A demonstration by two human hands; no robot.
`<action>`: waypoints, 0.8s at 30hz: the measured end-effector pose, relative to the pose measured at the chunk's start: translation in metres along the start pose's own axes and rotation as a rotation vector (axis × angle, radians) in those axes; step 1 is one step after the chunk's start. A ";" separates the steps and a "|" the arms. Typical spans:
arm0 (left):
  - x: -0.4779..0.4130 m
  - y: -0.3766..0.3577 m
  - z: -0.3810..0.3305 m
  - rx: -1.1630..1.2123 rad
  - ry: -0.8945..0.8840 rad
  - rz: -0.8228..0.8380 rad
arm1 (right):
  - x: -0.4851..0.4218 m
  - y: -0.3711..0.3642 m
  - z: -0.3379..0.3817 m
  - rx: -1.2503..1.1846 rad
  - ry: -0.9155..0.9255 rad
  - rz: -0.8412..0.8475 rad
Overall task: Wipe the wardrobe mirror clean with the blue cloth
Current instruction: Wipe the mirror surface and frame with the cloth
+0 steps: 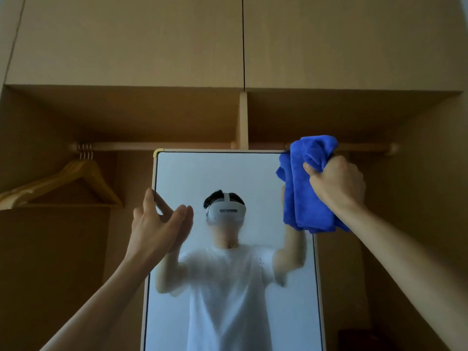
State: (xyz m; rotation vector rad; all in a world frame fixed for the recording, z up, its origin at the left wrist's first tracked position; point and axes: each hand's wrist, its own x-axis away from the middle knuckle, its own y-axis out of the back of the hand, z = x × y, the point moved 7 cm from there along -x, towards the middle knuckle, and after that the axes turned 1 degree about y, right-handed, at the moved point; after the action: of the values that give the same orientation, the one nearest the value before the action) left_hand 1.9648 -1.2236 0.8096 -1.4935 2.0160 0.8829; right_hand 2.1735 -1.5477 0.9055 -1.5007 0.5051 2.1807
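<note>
The tall framed mirror point(228, 173) stands upright in the open wardrobe, its lower half hazy and streaked. My right hand point(338, 182) grips the bunched blue cloth point(305, 188) and holds it against the mirror's top right corner, covering that edge of the frame. My left hand point(158, 224) is at the mirror's left edge, fingers straight, with the thumb by the frame and the palm at the glass. The glass reflects a person in a white shirt with a headset.
A wooden hanging rail point(164, 146) runs just above the mirror's top. Several wooden hangers point(76, 183) hang at the left. A vertical divider point(243, 120) stands behind the mirror's top edge. Closed cabinet doors point(152, 39) sit overhead.
</note>
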 end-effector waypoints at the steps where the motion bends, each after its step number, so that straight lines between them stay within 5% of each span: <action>1: -0.001 -0.001 0.001 -0.006 -0.001 -0.001 | 0.001 -0.001 0.004 0.001 0.021 -0.022; 24: 0.000 -0.001 0.019 0.105 -0.121 0.024 | 0.031 -0.034 0.124 0.078 0.133 0.088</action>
State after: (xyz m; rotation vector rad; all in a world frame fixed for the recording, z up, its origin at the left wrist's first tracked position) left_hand 1.9655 -1.2098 0.7968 -1.3295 1.9653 0.8420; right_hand 2.0862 -1.4492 0.9170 -1.6162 0.7045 2.1095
